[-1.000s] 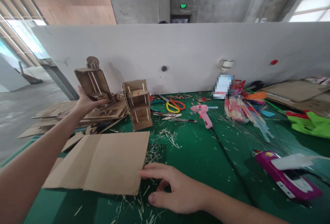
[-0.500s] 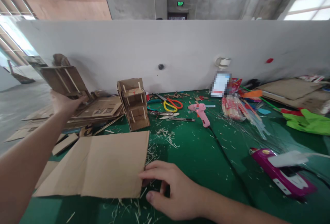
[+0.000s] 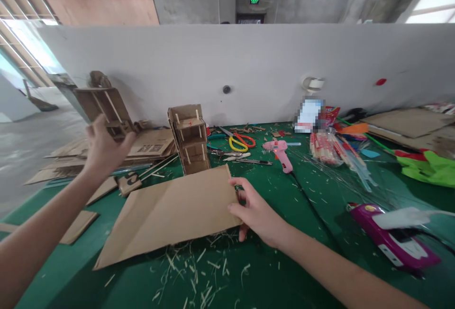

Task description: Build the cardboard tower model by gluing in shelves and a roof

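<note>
My right hand (image 3: 254, 212) pinches the right edge of a flat brown cardboard sheet (image 3: 181, 207), whose right end is lifted and tilted off the green table. My left hand (image 3: 104, 150) is raised at the left, fingers apart, in front of a cardboard frame with wooden sticks (image 3: 103, 103) that leans by the white wall. Whether its fingertips touch that frame I cannot tell. Behind the sheet stands a small cardboard shelf (image 3: 192, 140) with stick posts.
Right of the shelf lie scissors (image 3: 241, 142), a utility knife (image 3: 254, 161) and a pink glue gun (image 3: 280, 152) with its black cord. A purple power strip (image 3: 391, 238) sits at the right. Stacked cardboard (image 3: 152, 143) lies at the left; wood shavings (image 3: 199, 271) litter the front.
My right hand has taken hold of the cardboard sheet's edge, and the sheet has moved right and tilted up. My left hand's fingers have come off the stick frame's lower part and spread.
</note>
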`<act>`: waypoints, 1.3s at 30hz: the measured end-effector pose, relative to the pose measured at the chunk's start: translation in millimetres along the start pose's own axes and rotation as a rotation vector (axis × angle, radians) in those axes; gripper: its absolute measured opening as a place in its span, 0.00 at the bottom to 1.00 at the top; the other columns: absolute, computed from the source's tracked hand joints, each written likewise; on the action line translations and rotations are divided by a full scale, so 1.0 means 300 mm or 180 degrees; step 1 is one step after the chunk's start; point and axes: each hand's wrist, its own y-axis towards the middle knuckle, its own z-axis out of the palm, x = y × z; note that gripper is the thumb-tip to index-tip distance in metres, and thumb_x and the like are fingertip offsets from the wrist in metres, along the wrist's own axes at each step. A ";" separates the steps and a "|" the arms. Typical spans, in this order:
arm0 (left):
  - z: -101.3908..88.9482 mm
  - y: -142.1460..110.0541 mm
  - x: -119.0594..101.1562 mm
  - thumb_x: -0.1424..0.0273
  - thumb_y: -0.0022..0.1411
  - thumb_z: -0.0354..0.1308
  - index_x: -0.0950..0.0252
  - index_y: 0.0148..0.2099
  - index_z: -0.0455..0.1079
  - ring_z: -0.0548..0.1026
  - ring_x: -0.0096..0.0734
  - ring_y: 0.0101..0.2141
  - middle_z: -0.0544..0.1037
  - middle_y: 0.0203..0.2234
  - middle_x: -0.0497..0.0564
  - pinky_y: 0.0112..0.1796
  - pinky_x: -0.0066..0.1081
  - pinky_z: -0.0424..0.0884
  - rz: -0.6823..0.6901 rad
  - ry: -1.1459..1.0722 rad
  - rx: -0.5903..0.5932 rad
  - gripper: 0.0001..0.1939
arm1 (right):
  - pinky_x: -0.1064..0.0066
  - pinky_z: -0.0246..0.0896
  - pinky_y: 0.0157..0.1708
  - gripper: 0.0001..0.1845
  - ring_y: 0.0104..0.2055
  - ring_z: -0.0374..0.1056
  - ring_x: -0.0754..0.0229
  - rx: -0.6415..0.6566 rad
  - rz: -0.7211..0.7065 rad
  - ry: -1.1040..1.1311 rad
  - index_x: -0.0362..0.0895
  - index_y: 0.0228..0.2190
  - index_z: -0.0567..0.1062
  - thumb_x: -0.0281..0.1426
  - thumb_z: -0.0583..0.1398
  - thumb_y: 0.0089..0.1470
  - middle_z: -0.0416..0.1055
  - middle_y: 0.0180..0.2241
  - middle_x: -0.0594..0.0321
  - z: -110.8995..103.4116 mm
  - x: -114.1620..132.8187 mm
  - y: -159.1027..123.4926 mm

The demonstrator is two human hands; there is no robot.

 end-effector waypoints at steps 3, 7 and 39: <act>-0.047 -0.142 -0.078 0.53 0.62 0.48 0.67 0.59 0.63 0.67 0.51 0.56 0.70 0.54 0.62 0.56 0.48 0.65 0.0777 -0.0033 0.0851 0.30 | 0.70 0.75 0.22 0.27 0.36 0.68 0.61 -0.0072 -0.0091 -0.0312 0.49 0.52 0.63 0.28 0.57 0.49 0.61 0.45 0.58 -0.035 0.051 -0.008; -0.079 -0.331 -0.119 0.43 0.55 0.54 0.45 0.68 0.50 0.60 0.55 0.62 0.59 0.65 0.51 0.54 0.54 0.67 0.1367 0.0118 0.2228 0.42 | 0.70 0.74 0.24 0.20 0.30 0.70 0.64 0.0061 0.0060 -0.1073 0.46 0.47 0.70 0.29 0.58 0.50 0.64 0.43 0.56 -0.114 0.134 -0.063; -0.006 -0.508 -0.153 0.54 0.67 0.45 0.64 0.57 0.67 0.69 0.48 0.52 0.74 0.48 0.58 0.53 0.48 0.64 0.0737 0.0272 0.1996 0.25 | 0.42 0.33 0.66 0.48 0.69 0.40 0.40 0.0179 -0.1250 -0.3835 0.46 0.65 0.53 0.50 0.62 0.50 0.47 0.68 0.48 -0.165 -0.038 0.017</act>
